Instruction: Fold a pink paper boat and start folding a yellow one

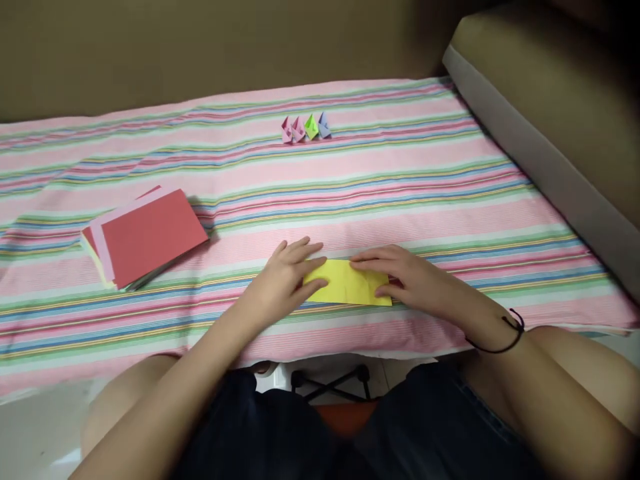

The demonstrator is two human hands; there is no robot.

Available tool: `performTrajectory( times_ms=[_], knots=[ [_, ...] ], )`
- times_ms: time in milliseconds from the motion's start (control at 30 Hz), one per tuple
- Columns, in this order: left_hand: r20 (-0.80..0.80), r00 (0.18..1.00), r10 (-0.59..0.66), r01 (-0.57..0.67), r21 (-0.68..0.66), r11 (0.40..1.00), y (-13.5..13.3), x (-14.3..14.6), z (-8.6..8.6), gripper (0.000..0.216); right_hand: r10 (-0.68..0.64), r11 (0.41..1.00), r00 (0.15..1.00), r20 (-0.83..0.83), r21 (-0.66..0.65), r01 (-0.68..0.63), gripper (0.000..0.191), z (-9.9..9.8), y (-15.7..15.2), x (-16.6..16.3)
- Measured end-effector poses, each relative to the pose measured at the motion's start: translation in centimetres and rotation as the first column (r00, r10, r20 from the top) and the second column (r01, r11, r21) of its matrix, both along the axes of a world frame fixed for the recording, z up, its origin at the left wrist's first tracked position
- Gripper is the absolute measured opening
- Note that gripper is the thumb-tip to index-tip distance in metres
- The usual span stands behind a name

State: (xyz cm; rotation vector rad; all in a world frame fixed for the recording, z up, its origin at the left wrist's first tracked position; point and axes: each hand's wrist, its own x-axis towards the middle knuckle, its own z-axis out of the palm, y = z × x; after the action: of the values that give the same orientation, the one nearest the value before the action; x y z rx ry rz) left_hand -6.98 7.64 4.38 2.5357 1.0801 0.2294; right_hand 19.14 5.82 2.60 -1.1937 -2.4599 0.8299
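Observation:
A yellow strip of paper [345, 283], with faint crease lines across it, lies flat on the striped cloth before me. My left hand [290, 270] rests at its left end, fingers spread, the thumb and index finger lying on the paper. Over the right end is my right hand [400, 273], its fingers stretched along the top edge and its thumb lower down on the sheet. A gap shows between thumb and fingers on both hands. A dark cord bracelet [517, 327] circles my right wrist.
Left of me sits a stack of coloured paper, a red sheet [155, 233] on top. Farther back stand several small folded paper pieces [311, 127] in pink, green and blue. A cushioned armrest [550, 127] borders the right side; the striped cloth [375, 173] covers the surface.

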Motion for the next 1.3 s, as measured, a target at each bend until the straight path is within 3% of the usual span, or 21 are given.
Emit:
performTrajectory(
  times_ms=[67,133,200,333,533,733,833,1000,1167,1300],
  knots=[
    [0.088,0.996,0.007,-0.019,0.129,0.991,-1.1,1.2,-0.7,0.04,-0.023,0.999,1.0,-0.014,0.025,0.023,0.051,0.0,-0.4,-0.1],
    [0.109,0.988,-0.111,0.092,0.165,0.982,-2.1,2.3,-1.4,0.038,-0.037,0.998,0.999,-0.023,0.042,0.038,0.051,0.1,-0.6,-0.1],
    [0.111,0.98,-0.166,0.148,0.152,0.977,-2.8,2.9,-1.9,0.038,-0.041,0.998,0.999,-0.025,0.044,0.042,0.05,0.3,-0.8,-0.1],
    [0.073,0.986,-0.148,0.138,0.122,0.983,-2.9,3.0,-2.3,0.038,-0.073,0.997,0.997,-0.039,0.019,0.074,0.041,0.9,-1.1,-0.3],
    [0.04,0.983,-0.179,0.178,0.026,0.984,-1.4,1.7,-1.5,0.041,-0.143,0.985,0.989,-0.036,0.088,0.146,0.034,1.0,-1.4,-1.5],
    [0.014,0.992,-0.127,0.125,0.096,0.987,0.0,0.2,-0.9,0.034,-0.186,0.973,0.98,0.064,0.149,0.175,0.026,0.4,-1.4,-0.5],
    [-0.018,0.997,-0.07,0.072,0.174,0.982,0.4,-0.5,-0.6,0.029,-0.252,0.963,0.965,0.071,0.118,0.243,0.017,0.4,-1.7,0.6],
    [-0.09,0.995,0.041,-0.015,0.266,0.964,0.6,-0.6,-0.1,0.021,-0.37,0.928,0.925,0.09,0.088,0.362,0.019,1.3,-2.2,0.8],
    [0.085,0.986,0.145,-0.155,0.124,0.98,0.6,1.1,-0.5,0.03,-0.442,0.883,0.894,0.074,0.213,0.419,0.018,1.5,-1.4,-1.6],
    [0.206,0.968,0.143,-0.152,0.029,0.988,0.5,2.4,-1.1,0.03,-0.385,0.916,0.922,0.032,0.133,0.378,0.014,1.1,-0.5,-3.5]
  ],
)
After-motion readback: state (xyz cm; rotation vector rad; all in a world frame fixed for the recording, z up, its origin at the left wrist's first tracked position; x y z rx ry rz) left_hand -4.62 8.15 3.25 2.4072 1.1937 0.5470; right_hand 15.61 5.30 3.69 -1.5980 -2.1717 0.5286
